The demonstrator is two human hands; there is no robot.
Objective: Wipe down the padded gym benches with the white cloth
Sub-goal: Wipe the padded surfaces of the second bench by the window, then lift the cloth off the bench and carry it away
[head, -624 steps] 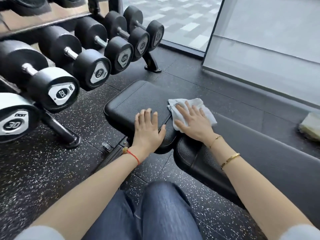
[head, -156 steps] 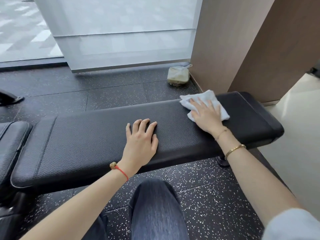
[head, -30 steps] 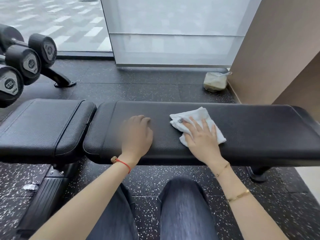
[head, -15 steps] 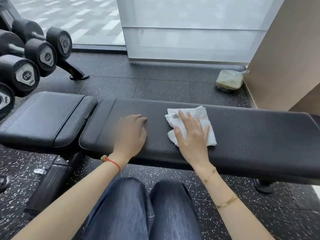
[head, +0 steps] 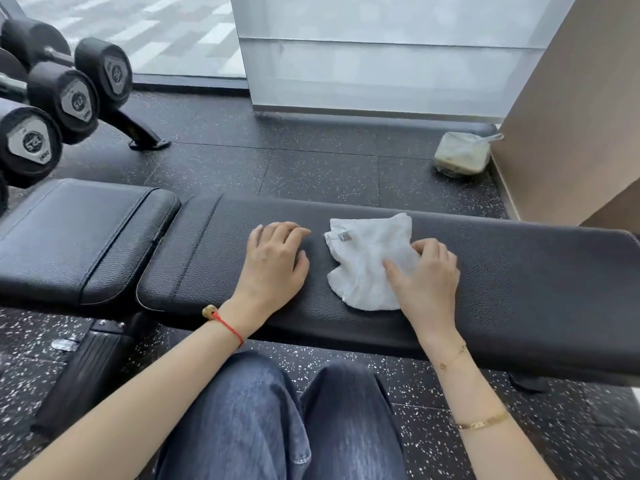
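— From the head view, what do we have hold of?

— Our right hand (head: 427, 275) has its fingers curled, bunching the one white terry cloth (head: 369, 259) against the long black padded bench pad (head: 519, 271); thumb and fingers gather its near right edge. The cloth's small sewn tag sits at its far left corner, away from the grip.

— And our other hand?

— Our left hand (head: 273, 263) lies palm down on the same pad just left of the cloth, not touching it, fingers loosely bent, holding nothing.

— How many pads do we count?

— Two: the long one under both hands and a shorter black padded seat pad (head: 79, 233) further left, a narrow gap between them.

— Anything else?

— Three black round-headed dumbbells (head: 74, 98) show plainly on a rack far left of the grip, with a sliver of a fourth at the picture's edge. One clear plastic container (head: 462, 154) stands on the speckled black rubber floor (head: 311, 161) beyond the bench, right of the cloth, by the tan wall panel (head: 568, 109).
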